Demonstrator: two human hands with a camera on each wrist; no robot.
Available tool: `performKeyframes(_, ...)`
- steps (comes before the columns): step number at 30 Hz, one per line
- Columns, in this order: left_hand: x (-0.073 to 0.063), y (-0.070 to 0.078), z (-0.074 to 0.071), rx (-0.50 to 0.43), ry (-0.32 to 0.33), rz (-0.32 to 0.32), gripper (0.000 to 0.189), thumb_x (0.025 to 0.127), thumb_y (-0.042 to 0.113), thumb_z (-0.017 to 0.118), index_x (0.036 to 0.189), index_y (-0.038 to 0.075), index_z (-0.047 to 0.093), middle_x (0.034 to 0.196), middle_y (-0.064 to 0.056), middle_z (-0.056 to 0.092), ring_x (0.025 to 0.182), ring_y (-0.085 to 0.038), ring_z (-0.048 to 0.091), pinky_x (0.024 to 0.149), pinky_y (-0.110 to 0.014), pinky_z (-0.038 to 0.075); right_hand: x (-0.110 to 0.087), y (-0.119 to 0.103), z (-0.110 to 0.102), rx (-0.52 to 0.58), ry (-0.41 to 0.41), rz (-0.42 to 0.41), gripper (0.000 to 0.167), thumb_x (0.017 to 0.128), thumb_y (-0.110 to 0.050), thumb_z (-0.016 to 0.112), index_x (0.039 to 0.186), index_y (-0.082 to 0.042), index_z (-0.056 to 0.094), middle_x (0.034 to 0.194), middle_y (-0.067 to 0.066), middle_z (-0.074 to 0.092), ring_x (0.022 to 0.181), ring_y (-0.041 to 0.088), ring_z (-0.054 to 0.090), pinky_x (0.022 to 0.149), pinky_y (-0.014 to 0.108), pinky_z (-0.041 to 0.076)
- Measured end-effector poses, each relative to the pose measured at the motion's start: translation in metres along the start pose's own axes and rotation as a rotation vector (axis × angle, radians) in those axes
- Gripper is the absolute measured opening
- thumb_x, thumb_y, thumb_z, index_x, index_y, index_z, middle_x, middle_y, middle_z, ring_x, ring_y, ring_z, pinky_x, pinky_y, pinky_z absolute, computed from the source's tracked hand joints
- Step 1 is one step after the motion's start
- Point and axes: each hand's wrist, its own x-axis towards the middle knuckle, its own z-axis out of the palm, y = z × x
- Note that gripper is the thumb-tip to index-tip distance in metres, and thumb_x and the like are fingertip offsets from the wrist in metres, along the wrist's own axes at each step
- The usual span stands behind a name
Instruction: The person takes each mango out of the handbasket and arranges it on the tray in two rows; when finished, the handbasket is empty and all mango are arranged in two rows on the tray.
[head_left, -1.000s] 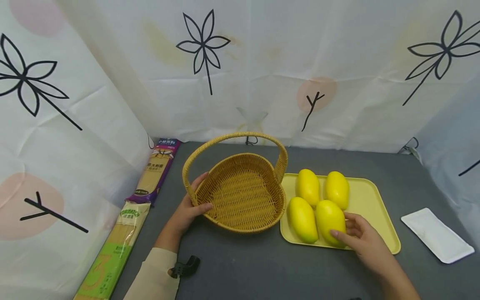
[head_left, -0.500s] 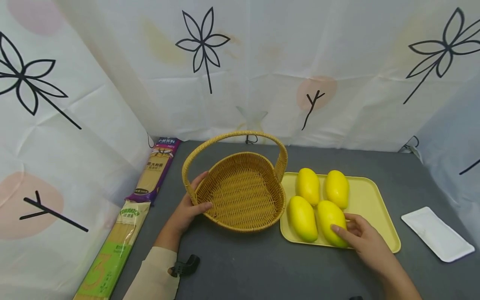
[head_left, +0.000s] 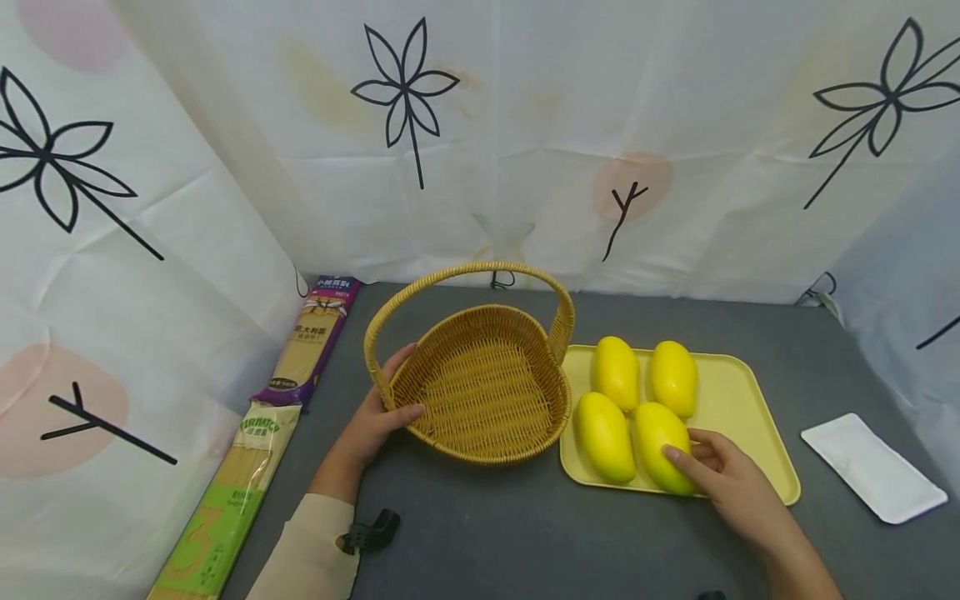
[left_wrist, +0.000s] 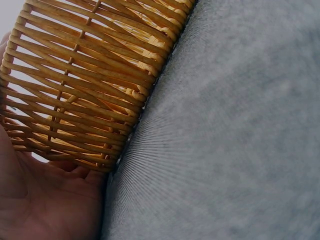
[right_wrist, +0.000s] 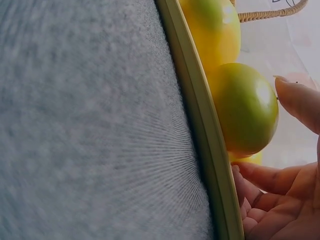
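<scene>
My left hand (head_left: 377, 423) holds the side of a wicker basket (head_left: 487, 392), its thumb over the inner rim and its fingers behind the woven wall. In the left wrist view, the basket's side (left_wrist: 80, 75) rises beside the palm (left_wrist: 55, 200). A yellow tray (head_left: 738, 417) bears several yellow mangoes. Around the front right mango (head_left: 662, 446) curls my right hand (head_left: 731, 483), thumb on top and fingers along its right side. That mango (right_wrist: 245, 110) looks greenish in the right wrist view, between thumb and fingers and close to the tray's edge.
A white shallow dish (head_left: 873, 468) lies right of the tray. Along the left side lie a purple pasta packet (head_left: 311, 337) and a green pasta packet (head_left: 225, 500). White patterned cloth (head_left: 510, 167) closes off the back and sides of the grey table (head_left: 480, 533).
The front right mango has turned slightly and shifted a little right under my right hand. My left hand and the basket stay in place.
</scene>
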Motion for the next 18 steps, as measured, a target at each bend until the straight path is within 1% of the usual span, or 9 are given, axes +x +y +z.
performKeyframes(4, 0.0001, -0.0005, -0.0001, -0.003, -0.003, -0.002, 0.092, 0.101, 0.01, 0.074, 0.176, 0.019, 0.021, 0.172, -0.026, 0.029, 0.143, -0.047, 0.043, 0.117, -0.034, 0.038, -0.0008, 0.0012, 0.0001, 0.021, -0.001, -0.004, 0.088, 0.108, -0.053, 0.065, 0.161, 0.011, 0.034, 0.139, 0.026, 0.06, 0.118, 0.035, 0.064, 0.084, 0.03, 0.055)
performKeyframes(10, 0.0001, -0.0022, -0.0008, 0.004, 0.0, -0.003, 0.092, 0.101, 0.011, 0.074, 0.176, 0.02, 0.022, 0.172, -0.024, 0.03, 0.147, -0.047, 0.04, 0.119, -0.033, 0.035, -0.0013, 0.0015, 0.0004, 0.029, 0.007, -0.012, 0.087, 0.109, -0.051, 0.065, 0.162, 0.009, 0.032, 0.141, 0.029, 0.055, 0.12, 0.038, 0.063, 0.084, 0.03, 0.055)
performKeyframes(14, -0.0003, -0.0049, -0.0019, 0.0, -0.002, 0.0, 0.091, 0.102, 0.012, 0.075, 0.176, 0.021, 0.022, 0.172, -0.023, 0.03, 0.148, -0.046, 0.038, 0.12, -0.033, 0.034, -0.0028, 0.0025, 0.0014, 0.032, 0.045, -0.054, 0.08, 0.11, -0.044, 0.065, 0.161, 0.01, 0.035, 0.137, 0.027, 0.058, 0.113, 0.034, 0.065, 0.08, 0.029, 0.056)
performKeyframes(17, -0.0014, -0.0057, -0.0014, 0.0, 0.005, 0.0, 0.091, 0.102, 0.012, 0.075, 0.176, 0.02, 0.022, 0.172, -0.024, 0.031, 0.148, -0.045, 0.039, 0.119, -0.033, 0.035, -0.0036, 0.0049, 0.0007, 0.012, 0.083, -0.087, 0.075, 0.111, -0.042, 0.065, 0.159, 0.009, 0.039, 0.133, 0.023, 0.062, 0.109, 0.03, 0.066, 0.077, 0.027, 0.055)
performKeyframes(18, -0.0019, -0.0056, -0.001, -0.001, 0.011, -0.001, 0.09, 0.102, 0.011, 0.074, 0.175, 0.02, 0.023, 0.172, -0.024, 0.032, 0.148, -0.045, 0.04, 0.119, -0.033, 0.035, -0.0037, 0.0057, -0.0002, 0.011, 0.091, -0.096, 0.074, 0.111, -0.041, 0.065, 0.159, 0.01, 0.039, 0.133, 0.023, 0.062, 0.109, 0.031, 0.066, 0.077, 0.027, 0.054)
